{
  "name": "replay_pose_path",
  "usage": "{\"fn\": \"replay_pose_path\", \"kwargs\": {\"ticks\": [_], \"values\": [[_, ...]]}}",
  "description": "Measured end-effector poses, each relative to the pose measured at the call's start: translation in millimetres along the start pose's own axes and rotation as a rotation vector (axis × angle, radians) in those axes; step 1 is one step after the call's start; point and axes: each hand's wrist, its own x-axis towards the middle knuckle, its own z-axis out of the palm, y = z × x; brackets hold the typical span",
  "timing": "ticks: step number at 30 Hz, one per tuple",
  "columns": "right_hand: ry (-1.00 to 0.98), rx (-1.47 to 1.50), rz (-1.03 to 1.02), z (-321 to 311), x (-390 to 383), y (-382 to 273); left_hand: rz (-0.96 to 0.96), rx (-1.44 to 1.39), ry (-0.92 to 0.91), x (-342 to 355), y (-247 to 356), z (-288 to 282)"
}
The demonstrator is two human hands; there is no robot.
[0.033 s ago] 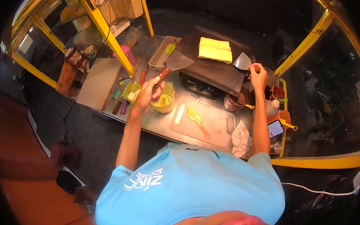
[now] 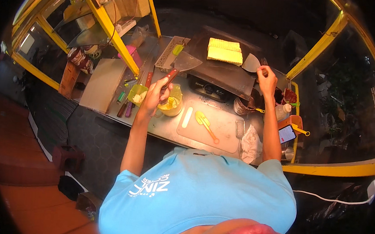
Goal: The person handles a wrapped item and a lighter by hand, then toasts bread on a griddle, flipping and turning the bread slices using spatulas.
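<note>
In my left hand [image 2: 156, 96] is a wooden-handled scraper [image 2: 186, 63], its wide metal blade over the left edge of the dark flat griddle [image 2: 198, 80]. My right hand [image 2: 267, 81] is closed round the dark handle of a second scraper [image 2: 251, 63]. That blade is at the griddle's right side, just right of a yellow block [image 2: 224, 51], which has a line across its middle and looks like bread. Below my left hand stands a tub [image 2: 171, 106] of pale yellow spread. Whether either blade touches the griddle, I cannot tell.
A cutting board [image 2: 186, 136] carries a yellow spatula [image 2: 203, 121]. Beside it are a small grater [image 2: 240, 129] and a crumpled white cloth [image 2: 251, 145]. Several containers and a phone [image 2: 287, 134] are at the right. A perforated basket [image 2: 170, 52] stands left of the griddle; yellow posts [image 2: 111, 31] frame the counter.
The right scraper's blade has shifted slightly left and turned a little, with my right hand moving slightly. My left hand and its scraper are almost unmoved.
</note>
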Motion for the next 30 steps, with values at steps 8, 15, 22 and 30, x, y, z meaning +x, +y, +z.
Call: {"fn": "replay_pose_path", "kwargs": {"ticks": [8,15,22,30], "values": [[-0.328,0.37,0.293,-28.5,-17.8,-16.5,-0.002,-0.06,0.016,50.7,-19.8,6.6],[-0.362,0.415,0.584,-27.9,-5.4,-10.1,0.221,0.572,0.096,135.3,-8.3,35.4],[-0.162,0.452,0.591,26.3,12.8,8.5,0.333,1.332,-0.069,191.0,-32.1,87.3],[-0.105,0.376,0.602,66.3,40.7,-21.0,0.408,1.378,-0.153,203.0,-67.7,81.3]]}}
